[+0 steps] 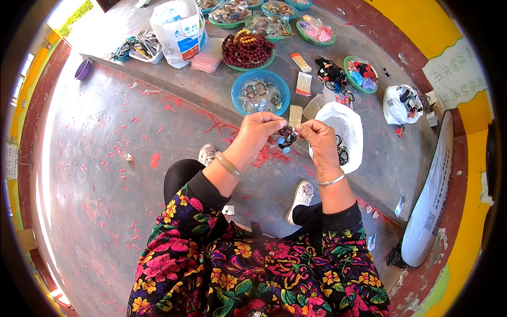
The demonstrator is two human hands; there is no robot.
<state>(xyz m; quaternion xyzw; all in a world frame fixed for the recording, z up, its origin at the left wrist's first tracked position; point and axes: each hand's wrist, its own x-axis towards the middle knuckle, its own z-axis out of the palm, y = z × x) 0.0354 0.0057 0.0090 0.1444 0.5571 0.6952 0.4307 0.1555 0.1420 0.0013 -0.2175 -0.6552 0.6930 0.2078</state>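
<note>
Pinching with thumb and fingers, my left hand [257, 131] holds the left side of a small dark trinket [288, 139] with pale blue bits, while my right hand [322, 145] has its thumb and fingertip pressed together at the other side. The trinket hangs between both hands, in front of the raised ledge; it is too small for me to tell its exact make.

At the far left, a purple tub [83, 69] sits on the grey floor [79, 174], where red scraps [155, 160] lie scattered. Next along, up on the ledge [211, 91], I see a white tray heaped with slim dark pieces, a tall white bag [177, 26] and a flat stack of pink sticks [207, 62]. Dark red beads [247, 53] are piled on a green plate just right of those.

Beyond my left hand, a blue bowl [235, 96] holds clear bags of rings. Just beside my right hand, an open white bag [351, 124] has dark bands [343, 153] inside. Farther right stand a green bowl of colourful bits, a smaller stuffed white bag [396, 108] and, near the wall, a long pale sack [430, 195].
</note>
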